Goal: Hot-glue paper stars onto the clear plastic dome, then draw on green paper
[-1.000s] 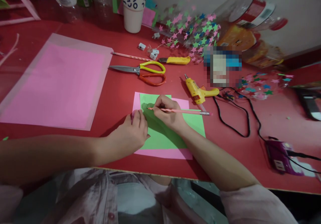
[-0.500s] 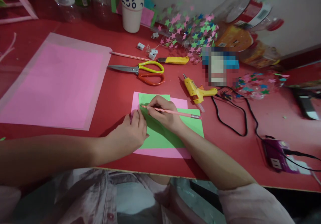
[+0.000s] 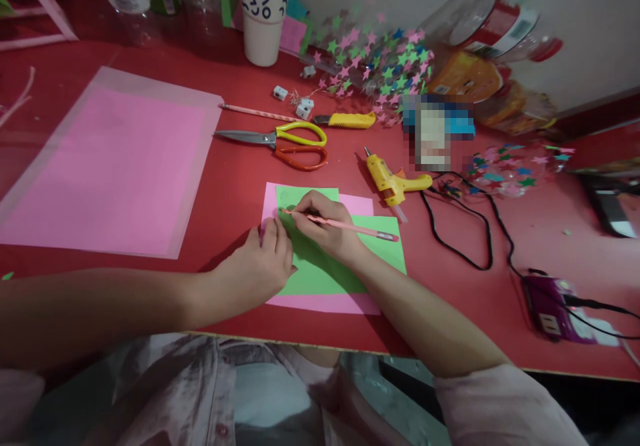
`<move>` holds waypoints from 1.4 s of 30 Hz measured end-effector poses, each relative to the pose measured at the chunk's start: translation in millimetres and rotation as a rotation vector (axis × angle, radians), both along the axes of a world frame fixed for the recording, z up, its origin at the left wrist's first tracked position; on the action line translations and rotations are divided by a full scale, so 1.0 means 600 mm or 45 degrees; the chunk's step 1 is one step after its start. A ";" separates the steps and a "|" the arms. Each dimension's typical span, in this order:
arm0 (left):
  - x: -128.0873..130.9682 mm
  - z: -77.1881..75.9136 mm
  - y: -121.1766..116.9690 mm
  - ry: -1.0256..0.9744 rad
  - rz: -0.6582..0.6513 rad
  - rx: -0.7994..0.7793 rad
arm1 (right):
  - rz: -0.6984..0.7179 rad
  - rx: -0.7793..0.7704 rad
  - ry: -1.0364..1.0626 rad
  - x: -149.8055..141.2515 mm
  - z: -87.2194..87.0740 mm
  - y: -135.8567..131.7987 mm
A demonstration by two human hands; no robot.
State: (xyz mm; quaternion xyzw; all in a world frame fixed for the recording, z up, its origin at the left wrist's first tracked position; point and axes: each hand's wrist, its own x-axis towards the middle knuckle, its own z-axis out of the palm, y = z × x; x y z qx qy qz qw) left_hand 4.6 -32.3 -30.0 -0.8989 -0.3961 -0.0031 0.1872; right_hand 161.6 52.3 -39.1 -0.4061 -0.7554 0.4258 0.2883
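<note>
My right hand [image 3: 324,225] is closed around a pink pencil [image 3: 370,229], its tip at the upper left part of a green paper sheet [image 3: 345,275]. The eraser end points right. My left hand [image 3: 267,259] lies flat with its fingers stretched over the left edge of the green sheet, pressing on it. Beneath the green sheet is a pink paper sheet [image 3: 325,304], showing along the bottom, left and upper right. Any mark under the pencil tip is too small to make out.
Scissors [image 3: 275,141], a yellow cutter [image 3: 350,121] and another pencil [image 3: 255,110] lie behind my hands. A yellow glue gun [image 3: 393,178] with a black cord rests to the right. Large pink sheets [image 3: 115,173] lie left; a cup [image 3: 263,39] stands at the back.
The eraser end of the pencil has tipped slightly down and left, while its tip stays at about the same spot. My left hand has not visibly moved.
</note>
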 end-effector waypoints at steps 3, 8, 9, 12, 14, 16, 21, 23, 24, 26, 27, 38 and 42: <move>0.000 0.000 0.000 -0.007 -0.003 -0.007 | -0.036 0.003 -0.012 0.000 0.001 -0.001; -0.001 -0.003 0.001 -0.022 -0.017 0.019 | -0.096 0.021 -0.024 0.000 0.001 -0.002; -0.001 -0.004 0.001 -0.026 -0.020 0.022 | -0.109 0.024 -0.020 0.000 0.000 -0.002; -0.001 -0.005 0.002 -0.034 -0.025 0.036 | -0.145 0.037 -0.014 0.000 -0.002 -0.003; -0.001 -0.005 0.001 -0.033 -0.026 0.048 | -0.168 0.046 -0.015 0.000 -0.003 -0.004; -0.001 -0.005 0.001 -0.030 -0.025 0.051 | -0.185 0.046 -0.010 0.000 -0.004 -0.004; -0.001 -0.005 0.001 -0.024 -0.023 0.045 | -0.195 0.040 0.024 0.002 -0.006 -0.005; -0.001 -0.005 0.001 -0.021 -0.023 0.045 | -0.205 0.034 0.027 0.003 -0.006 -0.004; -0.001 -0.005 0.001 -0.019 -0.023 0.047 | -0.211 0.031 0.025 0.003 -0.005 -0.004; -0.001 -0.006 0.001 -0.015 -0.019 0.054 | -0.217 0.028 0.020 0.003 -0.005 -0.004; -0.001 -0.006 0.001 -0.014 -0.019 0.058 | -0.215 0.030 0.017 0.003 -0.005 -0.004; -0.001 -0.005 0.003 -0.030 -0.030 0.084 | -0.047 0.106 -0.062 0.004 0.000 -0.007; -0.001 -0.006 0.003 -0.013 -0.025 0.082 | -0.005 0.153 -0.111 0.003 -0.001 -0.008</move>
